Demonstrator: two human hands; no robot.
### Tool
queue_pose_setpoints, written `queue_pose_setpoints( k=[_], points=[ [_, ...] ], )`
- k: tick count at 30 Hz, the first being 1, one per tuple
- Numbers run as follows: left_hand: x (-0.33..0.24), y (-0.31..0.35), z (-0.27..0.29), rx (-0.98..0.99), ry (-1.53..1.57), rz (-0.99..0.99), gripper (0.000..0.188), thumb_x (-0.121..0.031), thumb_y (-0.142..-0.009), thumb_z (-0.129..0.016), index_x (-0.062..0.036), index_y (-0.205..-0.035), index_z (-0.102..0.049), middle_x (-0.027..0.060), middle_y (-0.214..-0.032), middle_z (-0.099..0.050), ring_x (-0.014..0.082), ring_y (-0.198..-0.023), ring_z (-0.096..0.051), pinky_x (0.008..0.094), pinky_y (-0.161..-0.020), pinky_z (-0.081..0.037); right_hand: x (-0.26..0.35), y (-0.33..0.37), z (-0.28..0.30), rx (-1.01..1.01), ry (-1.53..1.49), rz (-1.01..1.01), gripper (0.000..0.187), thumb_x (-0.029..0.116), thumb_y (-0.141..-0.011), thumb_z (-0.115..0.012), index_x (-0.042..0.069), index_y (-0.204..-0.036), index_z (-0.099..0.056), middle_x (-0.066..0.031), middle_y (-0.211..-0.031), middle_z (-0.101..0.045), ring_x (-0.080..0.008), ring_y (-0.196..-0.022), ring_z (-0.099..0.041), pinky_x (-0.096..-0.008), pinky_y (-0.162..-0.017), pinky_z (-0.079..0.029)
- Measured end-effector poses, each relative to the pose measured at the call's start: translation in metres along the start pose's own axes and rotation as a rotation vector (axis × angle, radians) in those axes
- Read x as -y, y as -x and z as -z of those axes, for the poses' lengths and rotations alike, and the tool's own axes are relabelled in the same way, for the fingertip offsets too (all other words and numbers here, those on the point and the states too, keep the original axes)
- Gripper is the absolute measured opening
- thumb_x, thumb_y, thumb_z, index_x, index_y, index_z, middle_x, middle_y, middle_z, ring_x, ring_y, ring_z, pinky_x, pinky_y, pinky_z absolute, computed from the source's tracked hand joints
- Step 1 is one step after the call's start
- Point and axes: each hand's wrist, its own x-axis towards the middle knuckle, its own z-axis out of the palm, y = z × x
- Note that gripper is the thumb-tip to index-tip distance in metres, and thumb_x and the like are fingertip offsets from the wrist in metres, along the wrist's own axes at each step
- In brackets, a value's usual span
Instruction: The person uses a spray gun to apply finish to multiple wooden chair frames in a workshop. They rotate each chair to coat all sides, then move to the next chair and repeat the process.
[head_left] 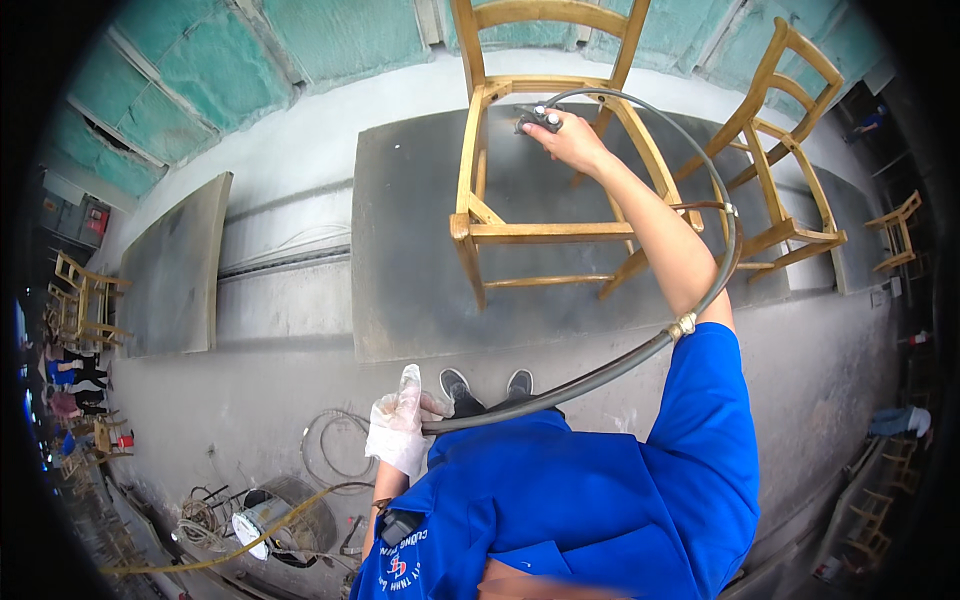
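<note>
My right hand point(578, 145) is closed round a small dark spray gun point(540, 118) with silvery knobs, over the open seat frame of a wooden chair point(550, 233). The chair has a honey-coloured finish and no seat panel. A grey hose point(600, 385) runs from the gun, loops past my right forearm and crosses in front of my body. At its other end my left hand point(400, 425), in a whitish stained glove, grips the hose with one finger stretched out. Bound fittings point(682, 328) join the hose near my right elbow.
The chair stands on a low dark platform point(420, 290). A second seatless chair point(785, 150) is at the right. Another board point(180, 270) lies left. Behind my left side are a pot point(258, 530), coiled hoses point(205, 520) and a yellow hose point(290, 515). Green-stained panels point(340, 45) line the far wall.
</note>
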Motion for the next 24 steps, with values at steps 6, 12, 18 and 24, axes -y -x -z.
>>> queue_pose_setpoints(
  k=[6,12,18,24],
  points=[
    [0.001,-0.001,-0.004,0.022,-0.039,-0.048,0.070,-0.055,-0.102,-0.055,0.0012,-0.061,-0.066,0.0032,-0.045,-0.050,0.0121,-0.038,-0.044,0.0287,-0.040,-0.032,-0.013,0.023,-0.019,0.243,-0.054,-0.053,0.044,0.047,-0.097,-0.066,0.004,-0.106,-0.069,-0.0065,-0.077,-0.066,-0.0164,-0.067,-0.065,-0.0339,-0.069,-0.054],
    [-0.004,-0.002,-0.014,-0.017,0.017,0.002,0.068,-0.056,-0.101,-0.057,-0.0006,-0.061,-0.064,0.0032,-0.045,-0.050,0.0120,-0.039,-0.045,0.0289,-0.041,-0.032,-0.011,0.038,-0.020,0.491,-0.111,-0.046,0.040,0.046,-0.099,-0.064,0.007,-0.099,-0.068,-0.0026,-0.073,-0.063,-0.0123,-0.064,-0.062,-0.0307,-0.065,-0.051],
    [0.002,-0.006,-0.006,-0.062,0.031,-0.073,0.063,-0.050,-0.102,-0.058,-0.0017,-0.061,-0.063,0.0023,-0.046,-0.049,0.0107,-0.040,-0.043,0.0285,-0.041,-0.030,-0.005,0.030,-0.027,0.394,-0.027,0.020,0.036,0.042,-0.100,-0.066,0.006,-0.100,-0.067,-0.0017,-0.069,-0.061,-0.0111,-0.059,-0.059,-0.0317,-0.062,-0.051],
    [0.007,-0.010,0.004,-0.104,0.076,-0.074,0.062,-0.047,-0.103,-0.057,-0.0014,-0.061,-0.064,0.0019,-0.048,-0.050,0.0090,-0.044,-0.044,0.0267,-0.044,-0.030,-0.005,0.014,-0.029,-0.184,-0.072,-0.007,0.052,0.041,-0.098,-0.064,0.010,-0.139,-0.060,-0.0233,-0.116,-0.071,-0.0401,-0.113,-0.066,-0.0439,-0.095,-0.052]
  ],
)
